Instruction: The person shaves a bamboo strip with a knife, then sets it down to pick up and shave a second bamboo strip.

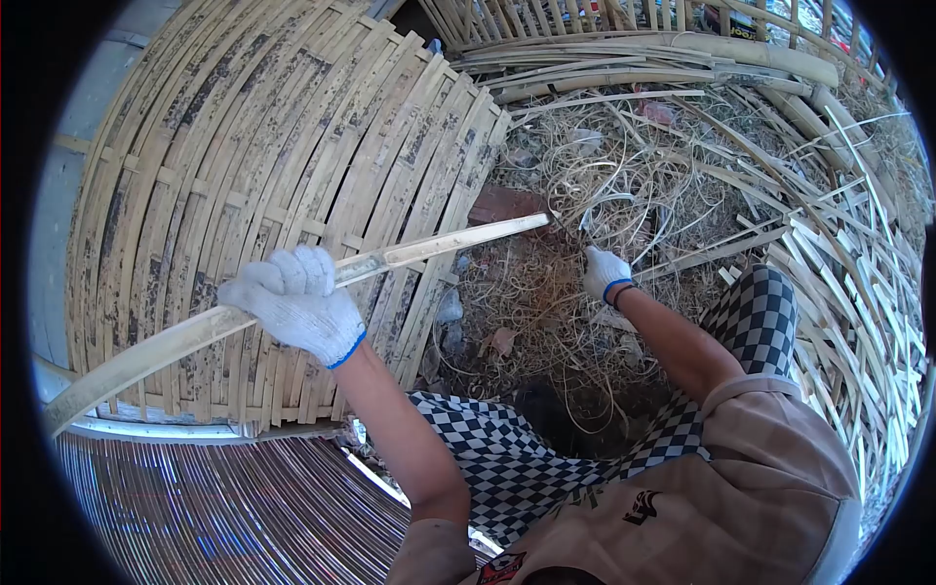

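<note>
My left hand [297,302], in a white knit glove with a blue cuff, is wrapped around a long split bamboo strip [458,239]. The strip slants across the view, one end low at the left, the other near the middle. My right hand [606,273], gloved the same way, is closed in a fist beyond that end. A thin pale shape shows just above the fist, but I cannot make out what the hand holds. Under the strip's tip lies a reddish-brown block [507,206]. Curly bamboo shavings [624,190] cover the ground around the right hand.
A woven bamboo slat panel [244,195] fills the left side. Split bamboo strips [848,341] are heaped at the right. Bamboo poles [741,58] and a slat fence [546,19] stand at the back. My checkered trouser legs [756,312] frame the ground in front.
</note>
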A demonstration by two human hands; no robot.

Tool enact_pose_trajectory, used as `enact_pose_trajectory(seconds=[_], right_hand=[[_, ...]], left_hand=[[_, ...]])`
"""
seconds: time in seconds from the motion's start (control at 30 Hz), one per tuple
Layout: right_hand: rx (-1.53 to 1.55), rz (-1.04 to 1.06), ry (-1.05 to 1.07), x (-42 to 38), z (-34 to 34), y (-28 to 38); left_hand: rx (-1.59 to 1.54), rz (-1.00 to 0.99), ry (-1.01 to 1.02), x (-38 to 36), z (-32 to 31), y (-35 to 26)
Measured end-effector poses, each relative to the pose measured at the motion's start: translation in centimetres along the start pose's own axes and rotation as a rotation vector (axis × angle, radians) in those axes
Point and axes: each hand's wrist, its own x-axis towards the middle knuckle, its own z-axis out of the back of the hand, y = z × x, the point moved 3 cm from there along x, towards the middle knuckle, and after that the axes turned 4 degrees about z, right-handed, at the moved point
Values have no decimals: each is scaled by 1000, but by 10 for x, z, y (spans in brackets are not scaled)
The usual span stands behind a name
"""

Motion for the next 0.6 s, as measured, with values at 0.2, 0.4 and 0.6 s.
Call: enact_pose_trajectory(seconds=[0.2, 0.4, 0.6], right_hand=[[152, 410, -149, -28, 71, 132], [187, 472, -248, -29, 46, 100], [13, -28, -14, -3, -2, 6]], left_hand=[[-23, 35, 44, 6, -5, 2], [-42, 41, -18, 5, -15, 3], [22, 22, -100, 3, 0, 0]])
